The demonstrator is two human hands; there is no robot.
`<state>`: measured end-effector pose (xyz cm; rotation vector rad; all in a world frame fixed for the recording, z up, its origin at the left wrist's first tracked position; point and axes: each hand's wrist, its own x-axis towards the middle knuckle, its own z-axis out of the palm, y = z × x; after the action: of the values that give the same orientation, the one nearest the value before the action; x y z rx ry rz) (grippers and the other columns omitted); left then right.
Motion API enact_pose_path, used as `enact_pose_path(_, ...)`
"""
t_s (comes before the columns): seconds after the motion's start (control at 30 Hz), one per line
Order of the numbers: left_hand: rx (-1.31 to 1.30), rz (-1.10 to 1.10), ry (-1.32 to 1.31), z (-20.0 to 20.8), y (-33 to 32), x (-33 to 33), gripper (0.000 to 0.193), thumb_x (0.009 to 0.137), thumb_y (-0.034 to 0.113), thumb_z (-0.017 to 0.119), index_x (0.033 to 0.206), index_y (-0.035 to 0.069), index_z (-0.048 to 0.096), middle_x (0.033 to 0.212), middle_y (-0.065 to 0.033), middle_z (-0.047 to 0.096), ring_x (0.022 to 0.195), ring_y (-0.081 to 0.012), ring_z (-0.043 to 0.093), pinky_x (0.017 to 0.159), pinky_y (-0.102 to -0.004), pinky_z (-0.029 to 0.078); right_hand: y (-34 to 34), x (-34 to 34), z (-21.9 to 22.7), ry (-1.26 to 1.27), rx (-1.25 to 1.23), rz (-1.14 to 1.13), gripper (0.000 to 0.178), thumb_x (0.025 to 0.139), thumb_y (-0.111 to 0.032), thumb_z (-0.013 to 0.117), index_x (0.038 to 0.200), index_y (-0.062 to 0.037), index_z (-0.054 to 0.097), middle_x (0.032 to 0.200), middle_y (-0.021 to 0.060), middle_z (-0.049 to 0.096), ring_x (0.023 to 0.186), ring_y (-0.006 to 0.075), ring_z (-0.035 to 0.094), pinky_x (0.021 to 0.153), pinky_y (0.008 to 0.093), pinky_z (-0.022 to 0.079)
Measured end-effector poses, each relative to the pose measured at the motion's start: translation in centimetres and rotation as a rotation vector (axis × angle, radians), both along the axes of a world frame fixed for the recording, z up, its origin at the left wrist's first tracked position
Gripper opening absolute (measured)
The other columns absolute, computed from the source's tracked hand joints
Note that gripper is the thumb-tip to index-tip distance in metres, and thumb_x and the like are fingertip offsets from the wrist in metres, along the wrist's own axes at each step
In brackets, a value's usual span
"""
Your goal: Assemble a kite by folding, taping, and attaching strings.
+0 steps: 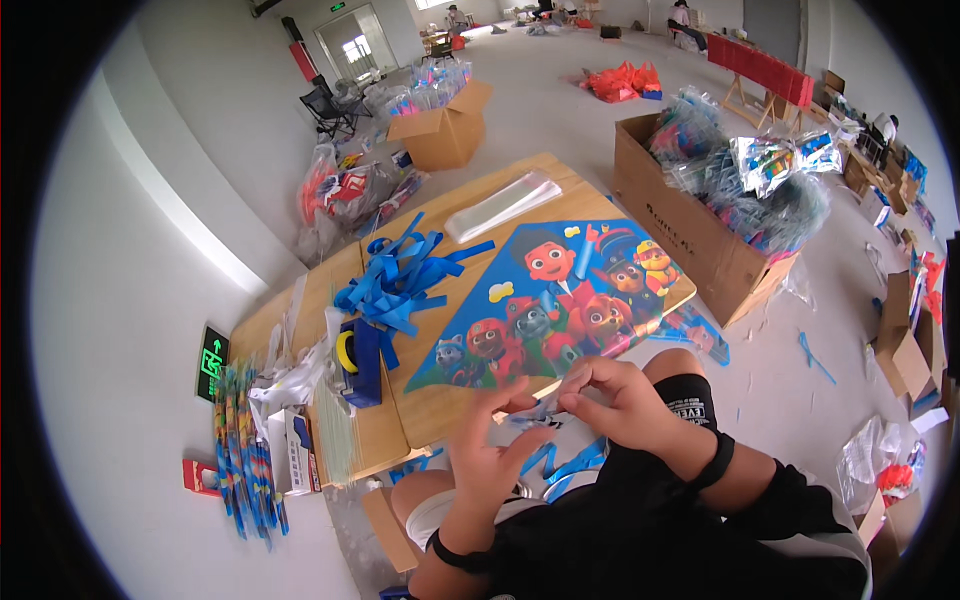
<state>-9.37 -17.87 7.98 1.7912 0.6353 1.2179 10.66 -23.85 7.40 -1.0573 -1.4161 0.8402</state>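
Note:
A blue kite sheet [480,312] printed with cartoon dogs and a child lies on the wooden table, its lower edge close to my hands. My left hand [490,445] is held just off the table's near edge, its thumb and fingers apart and slightly blurred, with nothing plainly in it. Opposite it, my right hand [625,405] has thumb and forefinger pinched together. Something small and pale may be at those fingertips, but I cannot make it out. A heap of blue ribbon strips [395,280] lies left of the kite sheet. Nearer me stands a blue tape dispenser [365,365] with a yellow roll.
Clear plastic sleeves [500,206] lie at the table's far side. Bundled pale rods [335,435] hang over the left edge, near packed kites [245,455] by the wall. A large carton [700,220] of bagged goods stands right, another carton [440,135] beyond the table.

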Motion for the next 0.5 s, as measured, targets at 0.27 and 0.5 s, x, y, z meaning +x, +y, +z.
enact_pose_path(0.27,-0.165,-0.041,-0.092,0.7,-0.2,-0.4,0.013,0.091,-0.005,0.07,0.103,-0.007,0.068,0.095,-0.0111,0.071,0.087,-0.0154,0.069,0.082,-0.0254,0.052,-0.1,-0.8,2.2,0.095,0.042,-0.048,0.007,0.093,-0.005,0.071,0.093,-0.0004,0.065,0.089,0.0058,0.07,0.083,0.0111,0.065,0.077,0.0279,0.052)
enact_pose_path(0.5,-0.224,0.018,-0.081,2.0,-1.2,-0.5,0.009,0.098,-0.001,0.062,0.102,-0.007,0.068,0.093,-0.0123,0.07,0.085,-0.0139,0.068,0.08,-0.025,0.052,0.3,-1.2,3.0,0.061,0.099,-0.073,0.013,0.09,-0.006,0.076,0.095,-0.0003,0.066,0.09,0.0057,0.07,0.083,0.0105,0.066,0.075,0.0267,0.053)
